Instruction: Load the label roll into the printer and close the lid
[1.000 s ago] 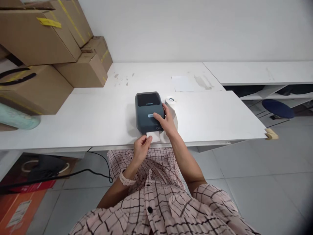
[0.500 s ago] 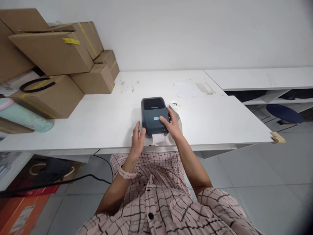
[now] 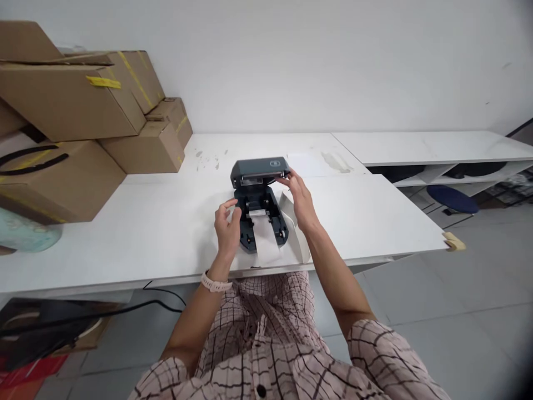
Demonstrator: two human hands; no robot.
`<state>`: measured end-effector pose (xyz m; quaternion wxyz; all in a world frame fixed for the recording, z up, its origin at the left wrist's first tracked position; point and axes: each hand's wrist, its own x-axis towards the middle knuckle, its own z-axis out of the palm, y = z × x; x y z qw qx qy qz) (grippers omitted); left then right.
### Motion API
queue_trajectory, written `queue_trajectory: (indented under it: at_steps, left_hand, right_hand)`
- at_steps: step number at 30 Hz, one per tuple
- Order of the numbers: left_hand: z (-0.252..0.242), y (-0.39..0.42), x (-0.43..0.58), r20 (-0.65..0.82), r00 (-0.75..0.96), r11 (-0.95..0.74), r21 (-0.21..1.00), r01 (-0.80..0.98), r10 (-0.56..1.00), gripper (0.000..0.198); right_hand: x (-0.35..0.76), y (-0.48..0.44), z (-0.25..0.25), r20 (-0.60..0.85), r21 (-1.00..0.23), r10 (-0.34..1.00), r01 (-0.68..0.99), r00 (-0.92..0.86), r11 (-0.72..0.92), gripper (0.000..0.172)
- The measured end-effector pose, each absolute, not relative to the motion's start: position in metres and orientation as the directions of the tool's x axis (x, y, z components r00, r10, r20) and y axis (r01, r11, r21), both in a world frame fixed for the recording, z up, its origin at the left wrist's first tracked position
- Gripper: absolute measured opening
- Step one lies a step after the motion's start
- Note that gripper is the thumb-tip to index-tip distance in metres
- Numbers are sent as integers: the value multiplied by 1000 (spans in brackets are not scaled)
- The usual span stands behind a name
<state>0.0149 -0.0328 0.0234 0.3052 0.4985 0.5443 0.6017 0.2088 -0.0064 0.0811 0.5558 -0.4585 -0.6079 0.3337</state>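
A dark blue-grey label printer (image 3: 275, 214) sits near the front edge of the white table with its lid (image 3: 259, 165) raised. A strip of white label paper (image 3: 265, 236) runs out of its inside toward me. My right hand (image 3: 300, 200) grips the right front edge of the lid, fingers under it. At the printer's left side is my left hand (image 3: 227, 225), fingers partly bent and apart, holding nothing; whether it touches the casing I cannot tell. Beside the printer, partly behind my right hand, lies a white curved piece (image 3: 295, 228).
Stacked cardboard boxes (image 3: 83, 105) fill the table's left end, with a mint-green bottle (image 3: 29, 230) in front. A white sheet (image 3: 305, 162) lies behind the printer on the white table (image 3: 366, 216). To the right stands a blue stool (image 3: 452, 199). Black cables (image 3: 137, 306) hang below.
The printer's lid has swung up from closed, lifted by my right hand, exposing the inside and the paper strip. My left hand has moved slightly up along the printer's left side.
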Motion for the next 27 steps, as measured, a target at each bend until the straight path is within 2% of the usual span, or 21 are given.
queue_trajectory:
  at_steps: [2, 4, 7, 9, 11, 13, 14, 16, 18, 19, 22, 23, 25, 27]
  left_hand:
    - [16, -14, 10, 161, -288, -105, 974, 199, 944, 34]
    - [8, -2, 7, 71, -257, -9, 972, 234, 964, 46]
    - [3, 7, 7, 24, -219, 47, 948, 316, 975, 62]
    - [4, 8, 8, 18, -206, 60, 928, 369, 978, 67]
    - [8, 8, 10, 23, -211, 66, 911, 406, 977, 68]
    - [12, 7, 11, 38, -220, 64, 897, 438, 975, 67]
    - [13, 7, 12, 52, -223, 58, 887, 459, 973, 66]
    - [16, 5, 13, 77, -219, 48, 855, 517, 973, 68]
    - [18, 3, 12, 89, -206, 44, 825, 564, 974, 74]
    - [18, 2, 12, 89, -200, 44, 815, 577, 976, 77]
    - [19, -1, 11, 98, -194, 35, 809, 587, 976, 81]
    - [18, -1, 11, 103, -191, 28, 812, 583, 976, 81]
    - [16, -2, 11, 112, -188, 14, 826, 563, 976, 81]
    - [13, -2, 10, 121, -188, -3, 849, 529, 975, 80]
  right_hand:
    - [207, 21, 93, 394, -902, 918, 209, 44, 377, 74]
    - [205, 50, 98, 421, -888, 907, 216, 24, 407, 74]
    - [204, 84, 100, 438, -871, 899, 236, -21, 430, 75]
    - [202, 94, 99, 467, -835, 884, 320, -19, 448, 77]
    - [199, 91, 98, 536, -734, 844, 480, -25, 480, 66]
    - [192, 80, 94, 539, -565, 826, 658, -163, 498, 42]
    - [188, 74, 91, 466, -451, 834, 731, -296, 511, 37]
    - [177, 63, 83, 166, -223, 818, 787, -550, 575, 36]
    - [167, 59, 74, -111, -93, 743, 751, -660, 654, 33]
    - [162, 60, 70, -184, -69, 711, 730, -679, 680, 32]
    - [158, 69, 67, -275, -144, 608, 657, -745, 740, 34]
    - [162, 73, 70, -294, -221, 553, 618, -780, 754, 38]
    - [176, 79, 80, -289, -457, 419, 509, -861, 730, 46]
    - [204, 79, 90, -180, -682, 339, 365, -923, 633, 49]
